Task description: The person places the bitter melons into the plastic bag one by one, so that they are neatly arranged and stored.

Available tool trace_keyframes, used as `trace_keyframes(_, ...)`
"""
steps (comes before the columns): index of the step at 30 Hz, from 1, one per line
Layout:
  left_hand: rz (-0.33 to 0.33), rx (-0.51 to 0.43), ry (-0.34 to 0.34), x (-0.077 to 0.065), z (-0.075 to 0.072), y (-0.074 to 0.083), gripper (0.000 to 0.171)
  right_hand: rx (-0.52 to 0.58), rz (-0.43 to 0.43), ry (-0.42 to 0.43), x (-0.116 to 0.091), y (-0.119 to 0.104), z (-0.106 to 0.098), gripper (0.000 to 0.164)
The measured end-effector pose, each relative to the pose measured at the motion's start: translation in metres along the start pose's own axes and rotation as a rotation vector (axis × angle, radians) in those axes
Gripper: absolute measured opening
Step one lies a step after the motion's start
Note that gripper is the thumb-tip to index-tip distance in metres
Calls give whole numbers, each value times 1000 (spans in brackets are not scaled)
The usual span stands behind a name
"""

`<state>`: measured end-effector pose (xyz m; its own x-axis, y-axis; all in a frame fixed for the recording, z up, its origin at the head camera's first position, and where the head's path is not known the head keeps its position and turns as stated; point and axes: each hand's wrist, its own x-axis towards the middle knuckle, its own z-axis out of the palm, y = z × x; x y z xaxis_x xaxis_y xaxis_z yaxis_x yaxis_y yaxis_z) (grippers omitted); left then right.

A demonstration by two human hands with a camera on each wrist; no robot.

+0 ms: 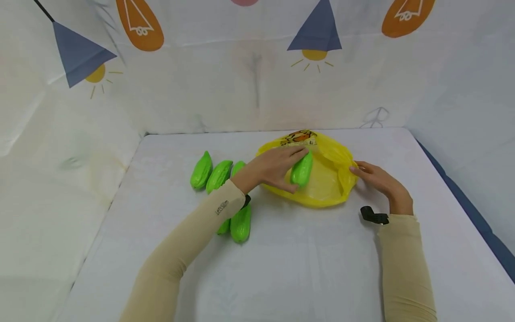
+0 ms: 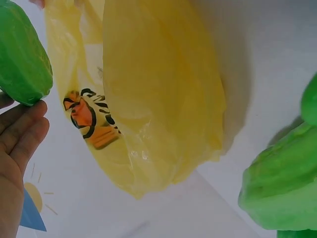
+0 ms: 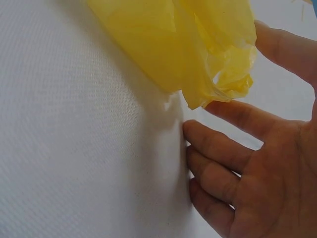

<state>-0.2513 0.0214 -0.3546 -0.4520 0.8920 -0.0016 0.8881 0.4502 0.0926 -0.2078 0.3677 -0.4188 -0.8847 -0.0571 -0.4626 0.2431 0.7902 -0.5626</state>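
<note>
A yellow plastic bag (image 1: 327,197) lies with its mouth open at the back of the table, a tiger print (image 2: 89,116) on its side. Over that mouth, my left hand (image 1: 277,167) holds a shiny green gourd-like vegetable (image 1: 302,170) between thumb and fingers. In the left wrist view, the fingertips sit at the lower end of this green vegetable (image 2: 25,59). My right hand (image 1: 378,179) pinches the bag's right edge with thumb and index finger. In the right wrist view, the crumpled yellow bag edge (image 3: 218,94) is between them, the other fingers extended near the tabletop.
Several more green vegetables (image 1: 240,223) lie left of the bag, partly hidden under the left forearm. The white tabletop (image 1: 301,268) runs up to a patterned white cloth wall (image 1: 209,89) at the back. A dark blue strip (image 1: 454,183) borders the right side.
</note>
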Motion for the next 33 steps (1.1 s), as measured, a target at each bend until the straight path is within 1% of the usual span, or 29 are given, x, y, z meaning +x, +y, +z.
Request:
trace_keyframes(5, -19, 14, -40, 12, -6, -1, 98, 4, 0, 6, -1, 0, -2, 97)
trace_keyframes(8, -31, 10, -68, 19, -6, -1, 99, 10, 12, 9, 0, 0, -1, 98)
trace_keyframes(13, -41, -2, -119, 31, -1, -1, 100, 10, 16, 8, 2, 1, -1, 97)
trace_keyframes(18, -43, 18, -145, 42, 4, 2, 99, 5, -1, 2, 3, 2, -1, 97)
trace_keyframes(22, -45, 16, -168, 49, 7, 5, 98, 7, -16, 5, 4, 3, -2, 96)
trace_keyframes(30, -76, 35, -216, 63, 13, 8, 97, 15, -9, 5, 5, 4, -3, 96)
trace_keyframes(33, -91, 21, -236, 69, 15, 10, 95, 11, -20, 5, 5, 6, -2, 95)
